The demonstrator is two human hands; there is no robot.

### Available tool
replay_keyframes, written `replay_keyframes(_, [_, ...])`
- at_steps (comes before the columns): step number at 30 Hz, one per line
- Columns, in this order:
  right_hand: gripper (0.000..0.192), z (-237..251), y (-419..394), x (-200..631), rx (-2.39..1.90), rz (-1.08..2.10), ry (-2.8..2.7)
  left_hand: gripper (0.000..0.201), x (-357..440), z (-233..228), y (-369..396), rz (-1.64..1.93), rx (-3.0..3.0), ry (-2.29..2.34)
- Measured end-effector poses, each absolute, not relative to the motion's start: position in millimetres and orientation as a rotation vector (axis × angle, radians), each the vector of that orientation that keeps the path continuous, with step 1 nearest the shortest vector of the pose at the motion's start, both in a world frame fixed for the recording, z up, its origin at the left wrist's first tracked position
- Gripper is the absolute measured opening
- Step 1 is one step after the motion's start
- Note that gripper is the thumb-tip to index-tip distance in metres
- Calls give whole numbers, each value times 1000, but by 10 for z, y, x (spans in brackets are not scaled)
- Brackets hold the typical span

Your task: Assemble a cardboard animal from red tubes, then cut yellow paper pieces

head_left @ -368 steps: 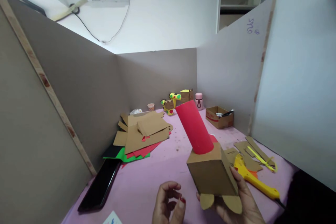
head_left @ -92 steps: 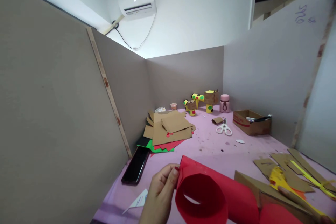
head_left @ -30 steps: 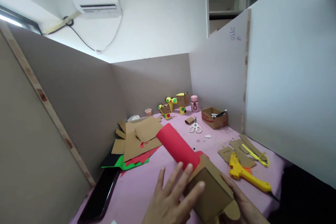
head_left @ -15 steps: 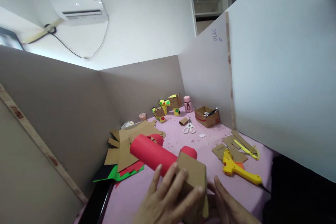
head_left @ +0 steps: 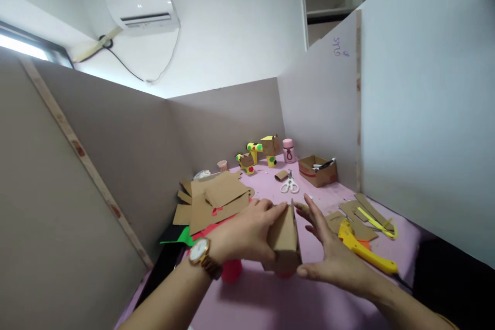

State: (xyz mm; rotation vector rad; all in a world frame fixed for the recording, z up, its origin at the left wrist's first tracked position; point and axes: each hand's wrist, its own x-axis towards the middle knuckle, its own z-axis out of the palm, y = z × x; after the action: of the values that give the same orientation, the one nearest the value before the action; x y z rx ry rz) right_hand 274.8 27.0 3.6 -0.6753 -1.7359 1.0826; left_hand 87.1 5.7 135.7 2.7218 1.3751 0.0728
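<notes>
Cardboard box (head_left: 284, 237) stands mid-table (head_left: 255, 299) on red tubes (head_left: 232, 270). Your left hand (head_left: 247, 234) wraps its left face, fingers curled on; your right hand (head_left: 328, 252) spread flat against the right. Yellow glue gun (head_left: 363, 250) lies toward the table's right edge.

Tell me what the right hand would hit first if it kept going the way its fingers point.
The right hand points away and slightly left, beside the cardboard box. Straight on, it would probably meet the white scissors on the pink table first, though depth is hard to judge.
</notes>
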Motion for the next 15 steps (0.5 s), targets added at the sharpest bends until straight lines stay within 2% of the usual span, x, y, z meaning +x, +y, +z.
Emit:
replay_keyframes(7, [117,-160,329,2778,-639,1318,-1614,92,997,1145,254,-95,2687,1267])
replay_keyframes(15, [121,-171,317,2764,-737,1263,-1628,96,902,1008,301,5,2639,1232])
